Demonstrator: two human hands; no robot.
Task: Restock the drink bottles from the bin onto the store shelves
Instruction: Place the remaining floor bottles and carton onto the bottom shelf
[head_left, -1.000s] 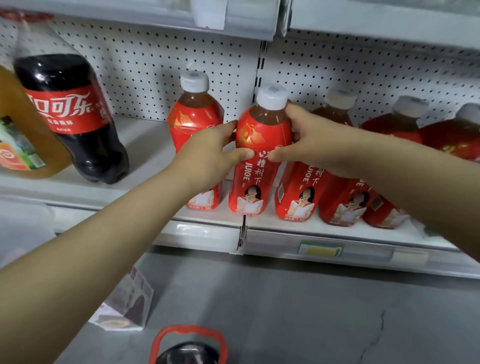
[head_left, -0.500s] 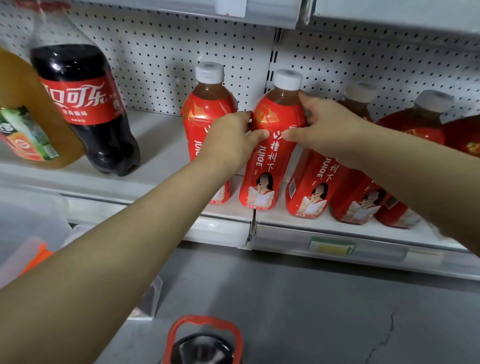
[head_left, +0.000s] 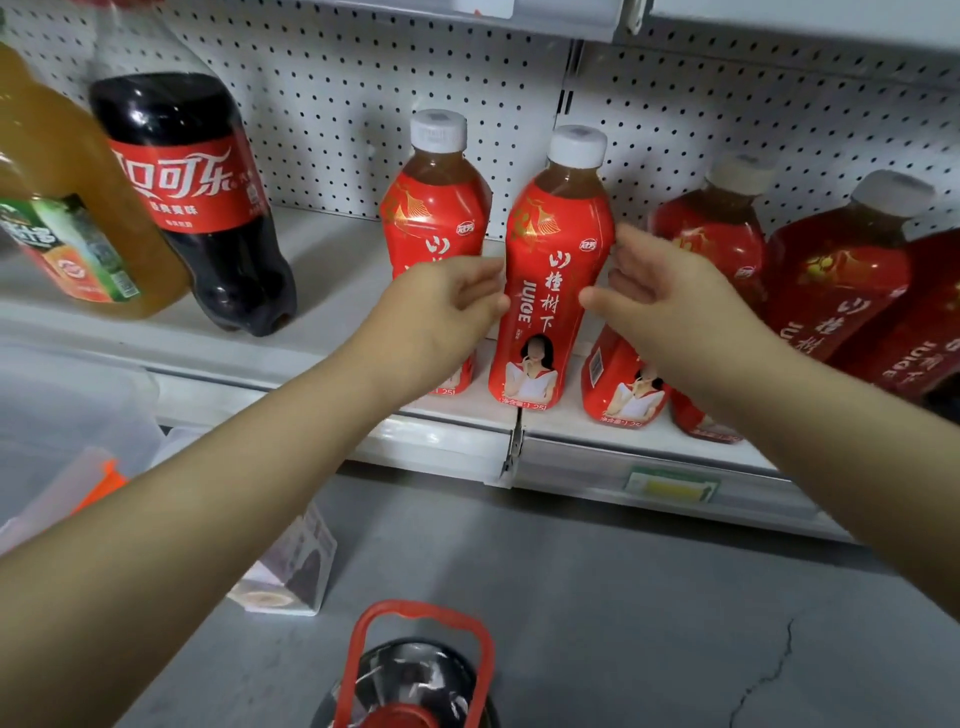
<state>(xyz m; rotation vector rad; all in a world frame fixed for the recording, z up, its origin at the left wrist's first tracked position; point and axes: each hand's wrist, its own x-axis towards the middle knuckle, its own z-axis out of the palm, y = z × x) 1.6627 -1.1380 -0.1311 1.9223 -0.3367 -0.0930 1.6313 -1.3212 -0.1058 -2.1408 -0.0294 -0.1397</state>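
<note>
- Red-wrapped plastic juice bottle with white cap (head_left: 553, 291): "JUICE" set vertically in white, with "山楂树下" beside it. Small badge "冠芳" on the shoulder; "1.25L" after small characters at the foot.
- Matching red-wrapped bottle to its left (head_left: 436, 208): the same "冠芳" badge, other print covered.
- Dark plastic cola bottle with red label (head_left: 192, 197): white "口可乐", first character cut off, small line beneath illegible.
- Orange drink bottle with green label (head_left: 67, 244): print blurred.
- Yellow-green shelf-edge tag (head_left: 672, 486): unreadable.

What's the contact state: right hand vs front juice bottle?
Cannot tell. Head view: thumb of the right hand sits at the edge of the front juice bottle, but blur hides any gap.
</note>
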